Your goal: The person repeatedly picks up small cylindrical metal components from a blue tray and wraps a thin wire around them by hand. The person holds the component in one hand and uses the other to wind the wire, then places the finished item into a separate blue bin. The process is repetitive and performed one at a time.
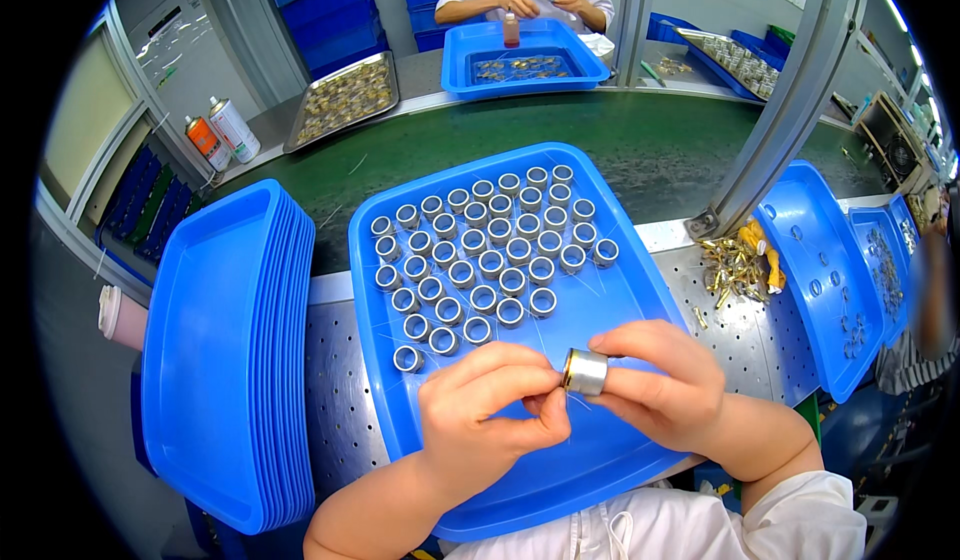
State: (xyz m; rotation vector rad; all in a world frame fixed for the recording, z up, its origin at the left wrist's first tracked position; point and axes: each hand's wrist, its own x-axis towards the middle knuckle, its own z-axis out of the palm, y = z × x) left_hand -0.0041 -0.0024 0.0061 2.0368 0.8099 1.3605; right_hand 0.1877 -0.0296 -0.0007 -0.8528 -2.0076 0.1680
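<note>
My right hand (668, 380) grips a short silver metal cylinder (587, 372) by its right end, between thumb and fingers. A golden-brown rim shows at the cylinder's left end. Right there my left hand (490, 400) is closed in a pinch, its fingertips at the rim; what they hold, if anything, is hidden. Both hands are above the near part of a large blue tray (600, 450). Farther back in that tray, many similar metal rings (490, 263) stand upright in rows, with thin pale wires sticking out among them.
A stack of blue trays (210, 360) stands at left. Beyond the green belt (680, 135), a person works over a blue basin (455, 60). A metal tray of small parts (345, 100) and spray cans (232, 128) lie far left. Brass pieces (735, 265) sit by a metal post (790, 110) at right.
</note>
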